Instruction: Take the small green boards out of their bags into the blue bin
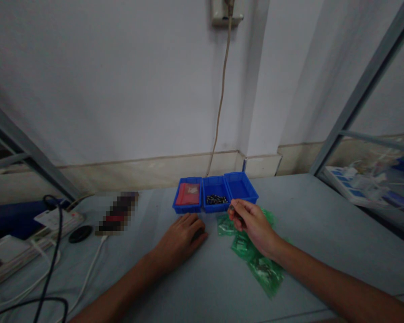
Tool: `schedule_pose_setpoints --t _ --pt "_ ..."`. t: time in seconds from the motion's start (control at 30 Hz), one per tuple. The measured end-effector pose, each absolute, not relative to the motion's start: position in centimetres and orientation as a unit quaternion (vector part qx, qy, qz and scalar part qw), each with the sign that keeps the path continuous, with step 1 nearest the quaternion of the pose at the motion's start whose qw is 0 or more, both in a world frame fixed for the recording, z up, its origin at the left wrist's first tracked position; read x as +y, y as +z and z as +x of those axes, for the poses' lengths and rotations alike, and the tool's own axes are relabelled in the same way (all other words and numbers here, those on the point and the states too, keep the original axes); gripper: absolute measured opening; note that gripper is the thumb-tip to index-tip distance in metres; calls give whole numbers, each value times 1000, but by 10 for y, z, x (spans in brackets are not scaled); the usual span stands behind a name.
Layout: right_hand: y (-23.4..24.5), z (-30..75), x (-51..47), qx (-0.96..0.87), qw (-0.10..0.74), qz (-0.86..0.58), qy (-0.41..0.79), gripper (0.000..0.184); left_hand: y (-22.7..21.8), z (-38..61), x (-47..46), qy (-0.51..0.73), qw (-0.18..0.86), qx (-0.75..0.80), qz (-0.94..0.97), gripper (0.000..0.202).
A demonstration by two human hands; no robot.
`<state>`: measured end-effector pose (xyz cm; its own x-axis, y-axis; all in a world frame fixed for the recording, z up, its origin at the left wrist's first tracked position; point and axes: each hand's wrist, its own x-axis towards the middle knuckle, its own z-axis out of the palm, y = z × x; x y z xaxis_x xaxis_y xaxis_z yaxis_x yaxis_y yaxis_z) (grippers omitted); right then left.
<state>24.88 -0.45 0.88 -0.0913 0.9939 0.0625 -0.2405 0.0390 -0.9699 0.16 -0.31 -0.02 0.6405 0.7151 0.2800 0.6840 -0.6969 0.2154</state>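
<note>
Grey tabletop (212, 282) under curled left fingers (189, 220); right fingers (241, 207) pinch something small (232, 206).

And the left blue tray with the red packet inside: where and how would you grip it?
I'd probably pinch the left blue tray by its left wall, coming from the left, thumb over the rim. That side looks free, whereas the middle tray adjoins its right and the left hand lies just in front. It stands upright, its rim exposed.
</note>
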Motion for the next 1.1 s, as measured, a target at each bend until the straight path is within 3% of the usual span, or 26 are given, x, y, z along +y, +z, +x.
schedule_pose_setpoints --t 0.37,0.67,0.9,1.1 --pt "9 253 3 -349 537 -316 701 53 0 2 -3 161 46 393 904 7" --pt "8 248 -6 -518 547 -400 522 39 -1 1 -3 173 42 386 905 8" --pt "3 248 -14 -657 497 -430 369 13 -5 0 -1 166 40 390 905 9" --pt "2 248 -15 -679 480 -424 360 11 0 2 -3 155 44 392 906 8"
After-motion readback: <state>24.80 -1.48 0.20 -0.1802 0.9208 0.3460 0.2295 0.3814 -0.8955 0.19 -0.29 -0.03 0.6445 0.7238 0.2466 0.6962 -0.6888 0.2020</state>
